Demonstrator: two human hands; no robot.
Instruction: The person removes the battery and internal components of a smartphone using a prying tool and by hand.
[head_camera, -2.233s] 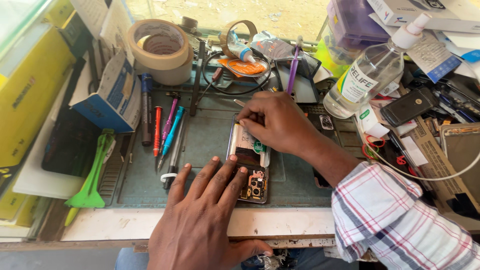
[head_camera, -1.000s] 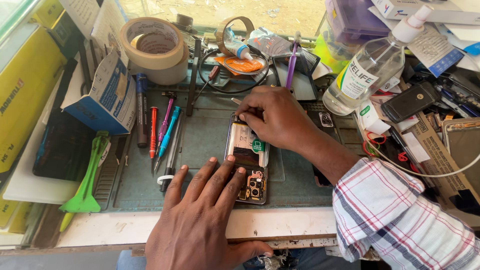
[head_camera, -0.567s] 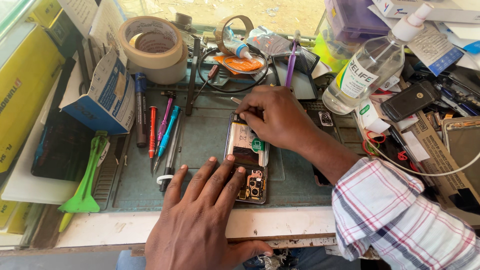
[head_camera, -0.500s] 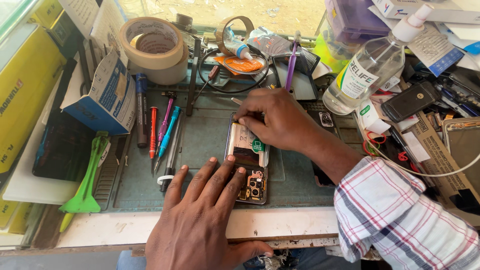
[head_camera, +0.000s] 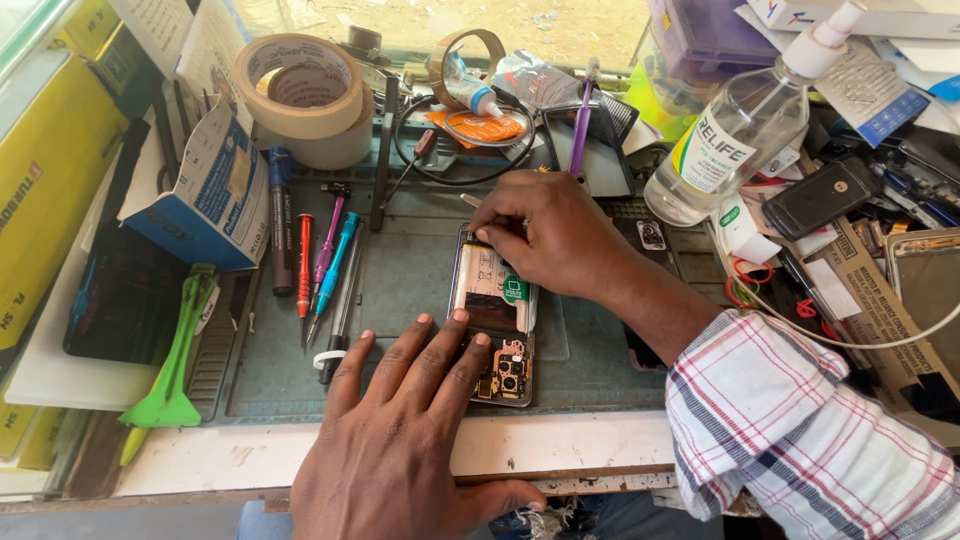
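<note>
Opened phone (head_camera: 495, 315): lies back-off at the middle of the green work mat (head_camera: 400, 290), long axis running 12 to 6 o'clock; battery and circuit parts show, camera cluster at its 6 o'clock end.
Left hand (head_camera: 405, 440): flat and spread wide, palm down, holding nothing; fingertips press the phone's lower end and the mat beside it, wrist coming in from 6 o'clock over the white edge of the counter (head_camera: 250, 455).
Right hand (head_camera: 550, 235): fingers curled narrow at the phone's 12 o'clock end, touching its top edge; a thin metal tool tip (head_camera: 470, 200) pokes out at its 10 o'clock, though I cannot tell how it is pinched. Forearm slants in from 4 o'clock, in a plaid sleeve (head_camera: 800, 430).
Screwdrivers (head_camera: 325, 260): red, purple and blue ones lie side by side at the phone's 9 o'clock, near a dark marker (head_camera: 280, 220).
Green pry tool (head_camera: 175, 355): further out at 8 o'clock, off the mat.
Blue carton (head_camera: 205, 195): open, at 10 o'clock; its contents are not visible.
Tape rolls (head_camera: 305, 100): stacked at 11 o'clock.
Clear spray bottle (head_camera: 745, 125): lying tilted at 2 o'clock, liquid inside.
Black phone (head_camera: 820, 195): at 3 o'clock among loose clutter.
</note>
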